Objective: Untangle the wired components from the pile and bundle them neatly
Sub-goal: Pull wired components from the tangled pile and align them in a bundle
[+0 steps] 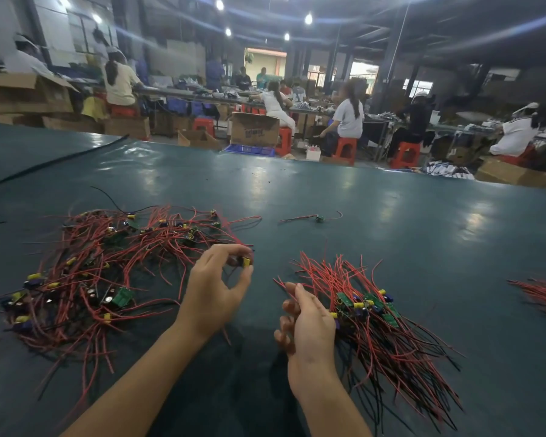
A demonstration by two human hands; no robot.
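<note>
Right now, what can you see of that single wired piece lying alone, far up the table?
The lone wired piece is a small green circuit board with thin red wires trailing left and right, the right one curling upward. It lies flat on the dark green table, beyond the tangled pile and the sorted bundle, touching neither.

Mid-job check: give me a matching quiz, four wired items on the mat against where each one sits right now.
Items:
1 tangled pile
2 aligned bundle
3 lone component
4 yellow part

Places:
A alone, farther out on the mat
B pinched by the left hand
C just right of the right hand
D left of the left hand

Pairs: 1-D, 2-C, 3-A, 4-B
</note>
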